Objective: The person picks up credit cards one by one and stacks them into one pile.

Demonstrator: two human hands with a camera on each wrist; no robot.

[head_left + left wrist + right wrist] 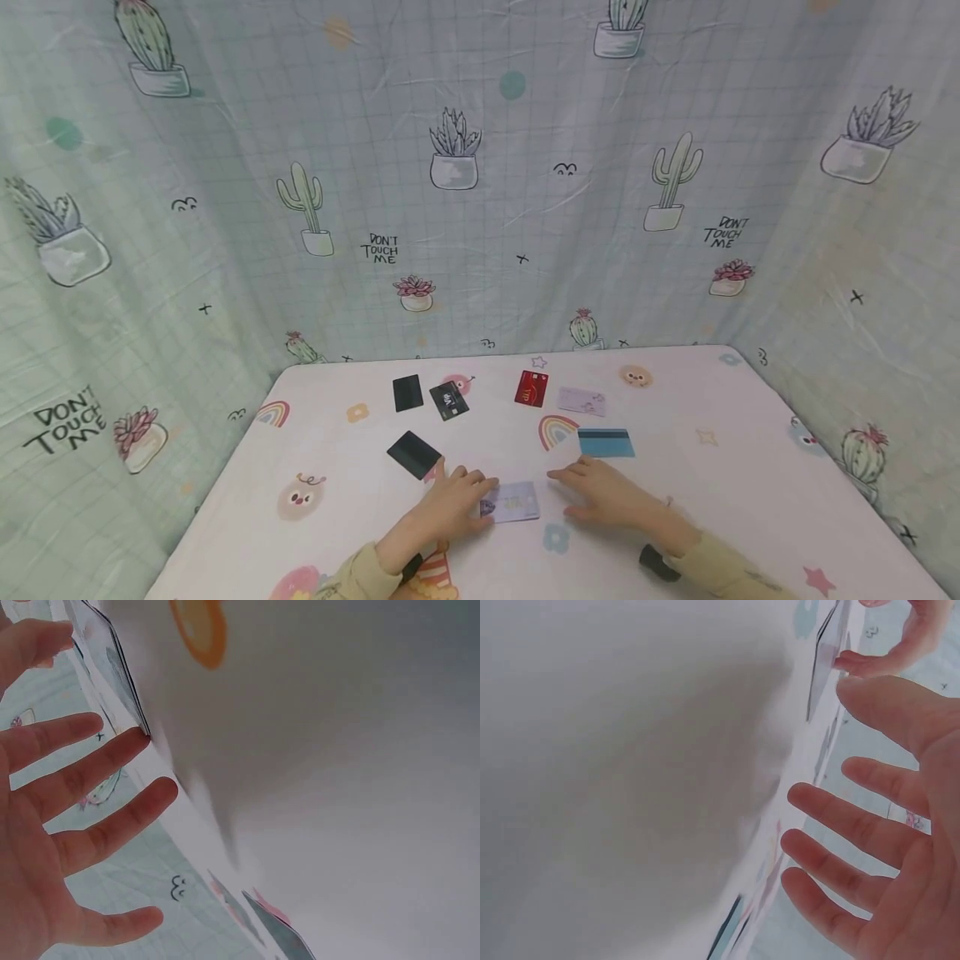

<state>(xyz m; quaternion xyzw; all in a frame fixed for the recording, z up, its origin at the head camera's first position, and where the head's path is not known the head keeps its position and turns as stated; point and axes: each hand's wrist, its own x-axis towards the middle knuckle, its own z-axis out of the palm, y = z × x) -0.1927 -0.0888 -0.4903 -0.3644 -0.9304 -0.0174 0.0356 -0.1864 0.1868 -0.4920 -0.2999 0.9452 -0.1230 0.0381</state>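
A pale purple card [513,502] lies flat on the table in front of the person, a dark printed patch at its left end. The left hand [453,500] is at that end, fingers spread and relaxed, with fingertips at the card's edge. In the left wrist view, dark edges suggest more than one layer in the card [124,667], and one fingertip meets its corner. To the right, the right hand [600,493] hovers low or rests over the table, apart from the card. The right wrist view shows its fingers [855,825] spread, holding nothing.
Beyond the hands lie two plain black cards [407,393] [414,455], a black printed card [448,401], a red card [532,388], a pale pink card [581,401] and a blue striped card [606,442]. A patterned cloth covers the table [480,367]; a curtain [525,208] hangs behind.
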